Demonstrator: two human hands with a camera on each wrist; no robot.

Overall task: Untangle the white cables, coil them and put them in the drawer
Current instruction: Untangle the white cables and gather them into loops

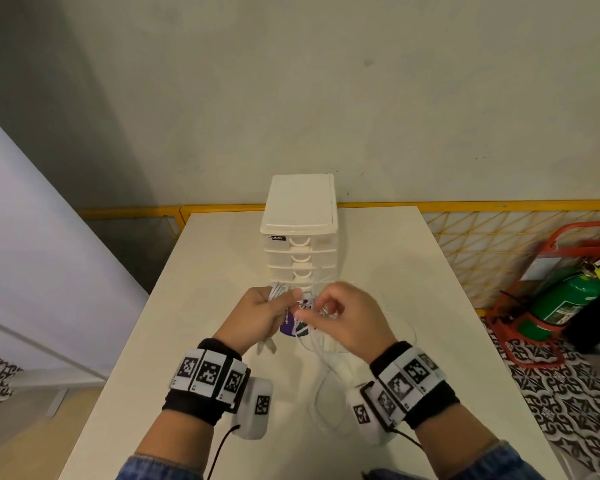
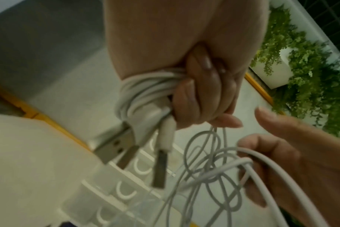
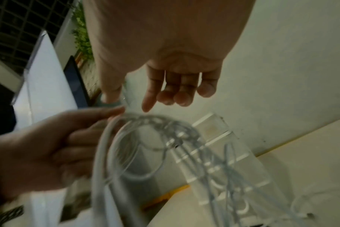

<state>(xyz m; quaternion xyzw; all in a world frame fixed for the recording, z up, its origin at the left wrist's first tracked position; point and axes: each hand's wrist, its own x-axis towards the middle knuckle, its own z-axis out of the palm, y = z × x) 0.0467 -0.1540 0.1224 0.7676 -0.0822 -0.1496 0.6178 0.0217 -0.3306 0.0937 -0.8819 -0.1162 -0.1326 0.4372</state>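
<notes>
My left hand (image 1: 257, 317) grips a coiled bundle of white cable (image 2: 145, 92), and its USB plugs (image 2: 115, 147) hang out below the fist. Thin white strands run from that fist into a loose tangle (image 2: 210, 162) between my hands. My right hand (image 1: 347, 320) is close beside the left, fingers curled, with strands of the tangle running across them (image 2: 246, 155). In the right wrist view, blurred, the tangle (image 3: 165, 130) hangs just under its index fingertip (image 3: 145, 107). More white cable (image 1: 326, 393) trails down onto the table. The white drawer unit (image 1: 300, 251) stands just behind my hands, with every drawer I can see closed.
A purple and white object (image 1: 288, 325) lies on the white table (image 1: 205, 271) at the foot of the drawer unit, partly hidden by my hands. A yellow rail (image 1: 499, 204) runs along the table's far edge. A green fire extinguisher (image 1: 565, 303) stands on the floor at the right.
</notes>
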